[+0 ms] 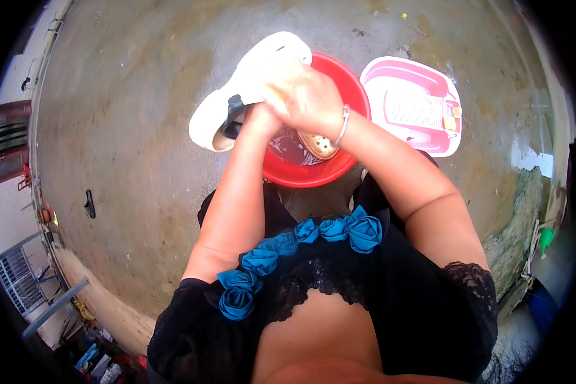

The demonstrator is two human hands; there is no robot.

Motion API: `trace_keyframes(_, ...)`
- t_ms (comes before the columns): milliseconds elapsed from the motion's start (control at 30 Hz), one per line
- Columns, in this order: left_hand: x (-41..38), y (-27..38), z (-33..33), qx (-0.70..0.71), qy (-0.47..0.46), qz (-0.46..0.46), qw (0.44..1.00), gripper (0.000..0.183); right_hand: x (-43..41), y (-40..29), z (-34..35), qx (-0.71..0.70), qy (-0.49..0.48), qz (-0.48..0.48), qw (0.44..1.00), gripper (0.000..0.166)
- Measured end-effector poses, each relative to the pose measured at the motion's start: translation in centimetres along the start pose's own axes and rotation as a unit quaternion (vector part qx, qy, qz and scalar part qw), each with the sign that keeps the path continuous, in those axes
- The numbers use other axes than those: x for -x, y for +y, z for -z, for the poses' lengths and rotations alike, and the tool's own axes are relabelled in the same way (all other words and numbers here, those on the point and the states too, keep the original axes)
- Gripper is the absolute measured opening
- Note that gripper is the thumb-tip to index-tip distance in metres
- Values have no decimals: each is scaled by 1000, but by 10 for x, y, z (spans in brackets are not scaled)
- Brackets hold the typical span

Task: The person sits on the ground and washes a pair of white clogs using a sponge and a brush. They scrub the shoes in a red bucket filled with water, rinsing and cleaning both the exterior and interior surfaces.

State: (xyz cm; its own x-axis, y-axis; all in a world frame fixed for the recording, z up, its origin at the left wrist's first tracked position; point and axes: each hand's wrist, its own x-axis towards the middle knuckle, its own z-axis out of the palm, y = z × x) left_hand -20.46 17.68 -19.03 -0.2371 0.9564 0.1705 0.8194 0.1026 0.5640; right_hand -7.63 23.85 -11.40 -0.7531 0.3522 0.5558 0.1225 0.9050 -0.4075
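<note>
A white clog-like shoe (211, 120) with a dark strap is held above the left side of a red plastic basin (362, 91). My left hand (266, 117) is at the shoe's near side, its fingers mostly hidden. My right hand (314, 101), with a silvery bracelet at the wrist, lies over the left hand against the shoe; glare hides its fingertips and anything in them. Inside the basin, a beige clog with holes (320, 145) leans beside some dark, sudsy water.
Right of the red basin stands a pink and white basin (374, 103) with a built-in washboard (413, 109) and yellowish blocks (449, 123). A dark slipper (90, 204) lies on the wet concrete floor at left. Clutter (101, 365) fills the lower left corner.
</note>
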Motion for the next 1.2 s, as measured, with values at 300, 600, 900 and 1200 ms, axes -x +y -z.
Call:
trace_keyframes(300, 7, 17, 9, 62, 58, 46, 995, 54, 8, 34, -17, 34, 59, -19, 998, 34)
trace_keyframes(600, 11, 18, 15, 94, 33, 65, 993, 56, -4, 53, -6, 64, -47, -230, 970, 42)
trace_keyframes(900, 9, 48, 17, 52, -51, 128, 989, 50, -7, 76, -10, 70, -54, -228, 970, 39)
trace_keyframes(1200, 13, 52, 20, 60, -36, 116, 991, 44, -8, 47, 6, 86, -92, -288, 949, 42)
